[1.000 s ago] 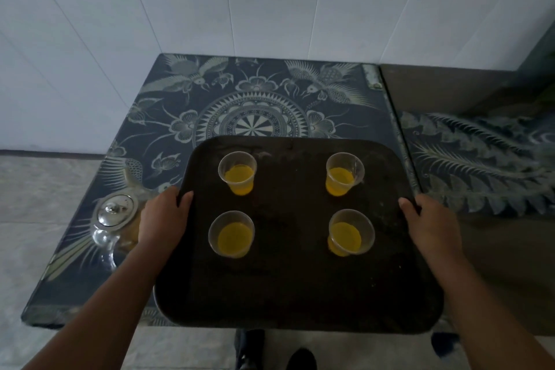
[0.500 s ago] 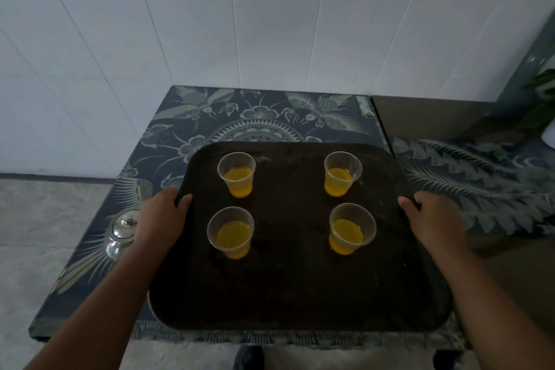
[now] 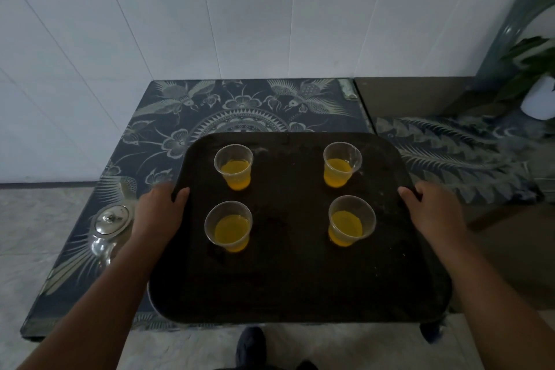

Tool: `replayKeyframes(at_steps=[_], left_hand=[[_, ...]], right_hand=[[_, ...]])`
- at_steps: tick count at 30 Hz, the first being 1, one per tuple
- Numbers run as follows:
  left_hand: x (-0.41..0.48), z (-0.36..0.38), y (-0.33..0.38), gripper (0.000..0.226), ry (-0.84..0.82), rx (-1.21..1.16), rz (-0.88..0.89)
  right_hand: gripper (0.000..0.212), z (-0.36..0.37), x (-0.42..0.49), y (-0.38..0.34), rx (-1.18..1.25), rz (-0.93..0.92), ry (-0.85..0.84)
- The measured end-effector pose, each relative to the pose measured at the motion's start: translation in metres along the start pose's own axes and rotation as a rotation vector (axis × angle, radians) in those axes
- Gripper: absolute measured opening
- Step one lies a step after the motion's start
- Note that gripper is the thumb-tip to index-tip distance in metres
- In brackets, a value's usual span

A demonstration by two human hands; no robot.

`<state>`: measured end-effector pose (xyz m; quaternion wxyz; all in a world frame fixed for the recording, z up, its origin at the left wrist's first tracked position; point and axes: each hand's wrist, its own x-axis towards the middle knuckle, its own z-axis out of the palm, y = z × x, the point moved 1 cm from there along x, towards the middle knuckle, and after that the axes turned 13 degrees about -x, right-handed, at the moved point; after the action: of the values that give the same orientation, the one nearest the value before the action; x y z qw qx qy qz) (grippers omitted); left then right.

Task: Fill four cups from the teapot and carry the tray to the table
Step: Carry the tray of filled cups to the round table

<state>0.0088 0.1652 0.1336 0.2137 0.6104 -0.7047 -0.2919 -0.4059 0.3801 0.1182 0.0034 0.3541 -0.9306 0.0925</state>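
A dark, rounded tray (image 3: 294,279) carries several clear plastic cups of yellow drink: far left cup (image 3: 234,167), far right cup (image 3: 341,164), near left cup (image 3: 228,225), near right cup (image 3: 350,221). All stand upright. My left hand (image 3: 159,212) grips the tray's left rim, thumb over the edge. My right hand (image 3: 432,209) grips the right rim the same way. The tray hangs over the front part of a patterned dark table (image 3: 210,108). A shiny metal teapot (image 3: 109,224) stands on the table just left of my left wrist.
White panelled wall behind the table. A second patterned surface (image 3: 456,156) adjoins on the right, with a potted plant in a white pot (image 3: 539,99) at its far right. Pale tiled floor lies to the left and below; my shoes show at the bottom edge.
The view has tilted up and pulled back: more wall and the plant show now. The tray sits lower over the table's front, both hands still on its rims.
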Motion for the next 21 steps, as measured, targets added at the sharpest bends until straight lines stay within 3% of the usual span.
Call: replayKeyframes(at_steps=[13, 21], left_hand=[[-0.038, 0.067, 0.061, 0.027, -0.138, 0.002, 0.065], [-0.04, 0.117, 0.11, 0.029, -0.32, 0.006, 0.248]], right_hand=[[0.046, -0.016, -0.065, 0.116, -0.015, 0.177, 0.049], [0.039, -0.033, -0.146, 0.172, -0.064, 0.519, 0.017]])
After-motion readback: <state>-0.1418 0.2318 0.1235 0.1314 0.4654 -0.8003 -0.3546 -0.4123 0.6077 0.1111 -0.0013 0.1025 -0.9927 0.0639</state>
